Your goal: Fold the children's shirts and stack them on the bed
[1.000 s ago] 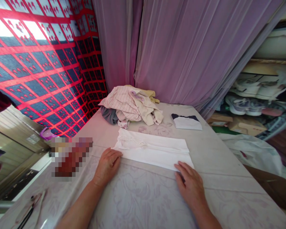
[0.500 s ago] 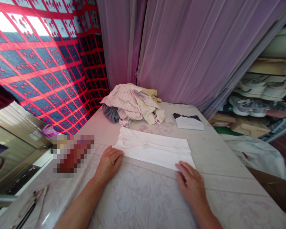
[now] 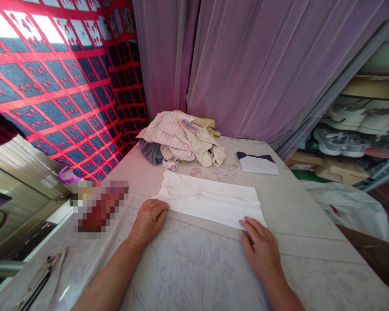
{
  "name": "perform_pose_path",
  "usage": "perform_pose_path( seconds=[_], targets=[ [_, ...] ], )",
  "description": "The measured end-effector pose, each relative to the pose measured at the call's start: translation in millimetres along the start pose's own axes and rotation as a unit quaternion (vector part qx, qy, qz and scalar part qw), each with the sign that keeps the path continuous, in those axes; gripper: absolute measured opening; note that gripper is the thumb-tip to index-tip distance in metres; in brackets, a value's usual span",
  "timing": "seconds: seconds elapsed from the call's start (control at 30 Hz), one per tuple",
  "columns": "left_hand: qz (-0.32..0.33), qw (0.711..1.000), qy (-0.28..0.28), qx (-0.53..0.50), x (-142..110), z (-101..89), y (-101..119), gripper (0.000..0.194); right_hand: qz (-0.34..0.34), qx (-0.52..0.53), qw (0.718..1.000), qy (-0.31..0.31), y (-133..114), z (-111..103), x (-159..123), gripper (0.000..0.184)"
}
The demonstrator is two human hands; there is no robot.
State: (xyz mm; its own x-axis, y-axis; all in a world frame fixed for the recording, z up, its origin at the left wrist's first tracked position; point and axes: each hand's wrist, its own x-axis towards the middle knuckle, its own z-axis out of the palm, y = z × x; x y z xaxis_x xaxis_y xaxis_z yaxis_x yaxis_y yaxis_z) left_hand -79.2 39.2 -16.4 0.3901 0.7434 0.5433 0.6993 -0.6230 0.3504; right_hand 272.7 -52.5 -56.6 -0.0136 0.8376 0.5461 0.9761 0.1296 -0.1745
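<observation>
A white garment (image 3: 214, 201), folded into a long strip, lies flat on the table with a ruffled or knotted part near its left end. At its near left corner is my left hand (image 3: 149, 218), fingers together and bent over the edge with the thumb close by, closed on the cloth. My right hand (image 3: 261, 244) rests at the near right corner. Its fingertips touch the cloth, the fingers are a little spread and the thumb stands apart on the tablecloth, so this hand is open. What lies under the left fingers is hidden.
A heap of clothes (image 3: 181, 138) sits at the back of the table (image 3: 194, 268). To its right lies a folded white and dark garment (image 3: 257, 164). Glasses (image 3: 43, 280) are at the front left, beside a blurred reddish patch (image 3: 102, 209). Shoes (image 3: 340, 140) stand on shelves at right.
Both hands stay at the same corners of the white garment, which keeps its shape. Only the view has shifted slightly.
</observation>
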Motion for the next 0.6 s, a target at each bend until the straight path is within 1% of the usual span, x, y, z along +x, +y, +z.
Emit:
perform_pose_path(
  seconds=[0.07,0.2,0.3,0.47,0.6],
  targets=[
    [0.002,1.0,-0.001,0.001,-0.2,0.5,-0.7,0.019,-0.005,-0.001,1.0,-0.001,1.6,1.0,-0.4,0.029],
    [0.005,1.0,-0.005,0.002,0.0,0.8,-1.1,0.019,0.013,-0.011,1.0,0.003,-0.5,0.1,-0.5,0.03],
    [0.003,1.0,-0.008,-0.001,0.5,0.0,-0.7,0.018,0.007,-0.012,1.0,0.0,-4.2,-2.2,0.6,0.029],
    [0.007,1.0,-0.012,0.0,1.1,-0.4,-0.7,0.019,0.037,-0.003,0.999,0.002,-11.8,-6.4,3.8,0.03],
    [0.009,1.0,-0.017,0.001,1.3,0.2,-1.0,0.019,0.039,0.003,0.999,-0.001,-13.5,-7.1,4.8,0.029]
  ],
)
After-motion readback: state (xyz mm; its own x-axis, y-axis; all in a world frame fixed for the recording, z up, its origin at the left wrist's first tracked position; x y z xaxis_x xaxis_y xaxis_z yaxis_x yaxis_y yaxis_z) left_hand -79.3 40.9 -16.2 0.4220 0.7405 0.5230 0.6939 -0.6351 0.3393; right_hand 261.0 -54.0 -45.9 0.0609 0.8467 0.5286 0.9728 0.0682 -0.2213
